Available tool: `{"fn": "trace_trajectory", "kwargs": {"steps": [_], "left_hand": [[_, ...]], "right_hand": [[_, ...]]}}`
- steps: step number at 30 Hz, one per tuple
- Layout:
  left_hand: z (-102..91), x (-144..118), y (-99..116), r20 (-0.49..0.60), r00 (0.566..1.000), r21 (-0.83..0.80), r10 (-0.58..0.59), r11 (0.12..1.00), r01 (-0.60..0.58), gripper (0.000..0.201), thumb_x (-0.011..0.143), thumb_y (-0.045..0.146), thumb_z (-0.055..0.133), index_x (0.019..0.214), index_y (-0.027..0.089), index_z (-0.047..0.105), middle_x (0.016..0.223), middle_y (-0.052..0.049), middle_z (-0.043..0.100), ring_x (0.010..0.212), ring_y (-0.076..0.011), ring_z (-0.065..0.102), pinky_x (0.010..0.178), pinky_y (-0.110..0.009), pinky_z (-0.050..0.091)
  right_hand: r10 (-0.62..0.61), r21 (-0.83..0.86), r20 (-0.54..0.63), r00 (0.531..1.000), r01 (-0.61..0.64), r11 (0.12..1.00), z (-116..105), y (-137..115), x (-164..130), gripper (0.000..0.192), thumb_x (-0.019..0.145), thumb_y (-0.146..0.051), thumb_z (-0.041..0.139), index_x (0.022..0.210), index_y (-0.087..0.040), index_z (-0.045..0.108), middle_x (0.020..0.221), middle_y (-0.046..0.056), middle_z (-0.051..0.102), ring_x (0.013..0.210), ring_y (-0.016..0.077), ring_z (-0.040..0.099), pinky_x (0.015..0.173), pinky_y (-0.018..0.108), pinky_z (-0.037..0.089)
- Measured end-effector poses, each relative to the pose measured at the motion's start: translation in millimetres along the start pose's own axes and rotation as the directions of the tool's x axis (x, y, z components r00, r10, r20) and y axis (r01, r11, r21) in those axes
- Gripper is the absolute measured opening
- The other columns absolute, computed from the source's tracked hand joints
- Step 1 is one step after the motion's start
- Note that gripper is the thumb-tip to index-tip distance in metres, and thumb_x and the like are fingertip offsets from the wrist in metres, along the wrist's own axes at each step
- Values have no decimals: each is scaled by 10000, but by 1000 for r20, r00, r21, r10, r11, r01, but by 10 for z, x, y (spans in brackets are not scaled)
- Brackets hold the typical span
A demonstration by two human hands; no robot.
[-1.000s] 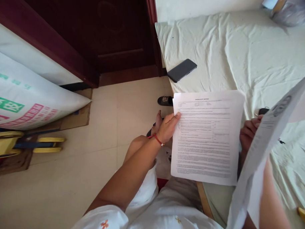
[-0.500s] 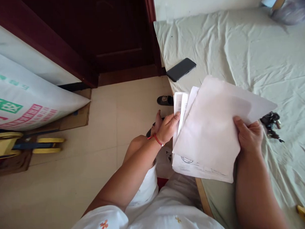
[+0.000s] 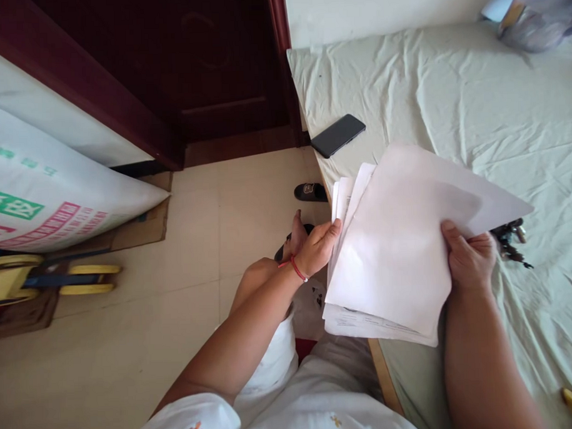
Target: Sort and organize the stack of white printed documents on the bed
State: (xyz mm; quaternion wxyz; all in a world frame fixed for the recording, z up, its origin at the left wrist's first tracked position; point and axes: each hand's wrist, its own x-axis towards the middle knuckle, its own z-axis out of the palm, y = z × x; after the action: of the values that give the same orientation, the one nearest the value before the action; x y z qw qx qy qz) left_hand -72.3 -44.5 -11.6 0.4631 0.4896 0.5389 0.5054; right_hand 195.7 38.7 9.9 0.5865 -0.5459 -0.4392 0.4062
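A loose stack of paper sheets (image 3: 390,248) is held up in front of me, tilted over the bed's edge. My left hand (image 3: 319,248), with a red string bracelet on its wrist, grips the left edge, thumb on top. On the right side my right hand (image 3: 470,255) pinches the sheets, its thumb pressed on the blank top page. Printed text shows on lower sheets along the bottom and left edges. Fingers under the stack are hidden.
A black phone (image 3: 339,135) lies on the green sheet of the bed (image 3: 473,89). A bunch of keys (image 3: 512,238) is partly covered by the papers. A slipper (image 3: 310,192) is on the floor. At left are a large white sack (image 3: 69,184) and a yellow-wheeled object (image 3: 91,279).
The top sheet has shifted slightly to the right and down over the stack, covering the round stamp and more of the keys. Both hands keep their grip.
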Motion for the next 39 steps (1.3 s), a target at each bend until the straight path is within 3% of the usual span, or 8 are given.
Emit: {"fn": "trace_trajectory", "kwargs": {"steps": [5,13,18,23,28,34,39], "left_hand": [[7,5,-36,-30,1000,-38,9,999,-10,632,957,775,403,664,218,463,659,-1,510,758,-185,505,840,-401,496],[20,15,-95,-51,998,-169,-30,985,21,576,929,729,517,701,207,609,711,-19,627,759,-199,564,802,-390,510],[-7,17,-37,50,998,-112,-40,993,46,532,947,672,504,731,207,646,743,-37,669,810,-228,610,836,-405,512],[3,7,-83,-40,998,-93,-53,994,49,485,950,616,550,685,213,607,694,-17,634,801,-214,607,877,-406,519],[14,4,-38,-36,999,-82,-37,996,34,481,959,626,539,725,218,640,735,-34,672,886,-238,647,907,-402,516],[4,-3,8,-26,999,-72,-39,997,37,540,954,691,514,772,211,684,789,-53,705,935,-261,661,925,-413,505],[14,4,38,-58,998,-102,-40,994,34,582,924,736,539,847,195,741,852,-58,759,955,-265,680,937,-415,517]], "right_hand": [[4,2,24,1000,-4,1000,-24,26,10,418,596,-417,951,890,-151,816,906,73,796,734,169,701,676,295,609],[-28,5,92,995,28,1000,-44,56,23,387,650,-402,931,928,-158,816,894,65,793,798,184,722,770,315,621],[-3,6,87,996,3,1000,-42,56,11,390,635,-394,947,899,-142,812,931,82,799,779,163,710,729,267,603],[27,16,71,997,-28,999,5,7,-21,412,604,-403,953,895,-147,815,934,80,800,746,163,700,674,277,600],[23,-15,64,998,-22,1000,1,25,0,387,609,-400,945,861,-140,807,870,70,787,697,151,672,609,254,571],[18,14,54,998,-18,1000,-18,32,7,416,607,-388,945,910,-134,815,934,87,799,750,161,703,705,274,599],[-13,-89,18,1000,14,996,-41,73,41,380,653,-420,920,875,-128,820,914,88,795,783,194,720,741,316,610]]}}
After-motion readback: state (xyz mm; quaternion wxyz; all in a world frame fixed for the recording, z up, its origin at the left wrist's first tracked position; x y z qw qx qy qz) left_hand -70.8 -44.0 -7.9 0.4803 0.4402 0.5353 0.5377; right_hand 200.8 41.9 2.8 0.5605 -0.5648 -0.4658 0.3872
